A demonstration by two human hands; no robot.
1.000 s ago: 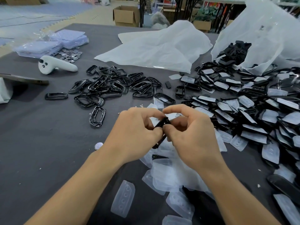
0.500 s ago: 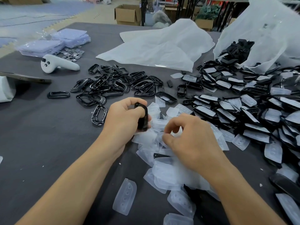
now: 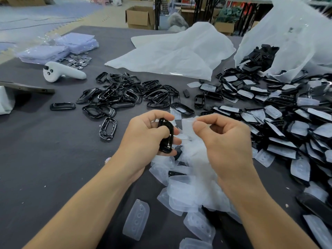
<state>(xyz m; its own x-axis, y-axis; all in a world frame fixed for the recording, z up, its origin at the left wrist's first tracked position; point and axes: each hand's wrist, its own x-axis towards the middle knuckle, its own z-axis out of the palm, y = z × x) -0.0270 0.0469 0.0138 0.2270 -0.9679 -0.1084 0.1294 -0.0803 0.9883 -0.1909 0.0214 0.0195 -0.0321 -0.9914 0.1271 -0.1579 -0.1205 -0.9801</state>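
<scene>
Starting closest in: the pile of clear pads (image 3: 190, 193) sits right under the wrists on the table (image 3: 45, 159), probably so each peeled one just drops there. Above it, the left hand (image 3: 143, 141) has thumb and fingers curled round a black frame (image 3: 166, 137), held on edge and turned toward the other hand, handy for getting at its face. The right hand (image 3: 226, 141) is just beside it, thumb and forefinger pinched on what looks like a clear pad (image 3: 186, 123), other fingers tucked in. Further out, bare frames (image 3: 125, 94) are heaped on the left and covered pieces (image 3: 287, 119) on the right, spilling from a plastic bag (image 3: 296, 36). Done vs. to-do, I'd guess.
</scene>
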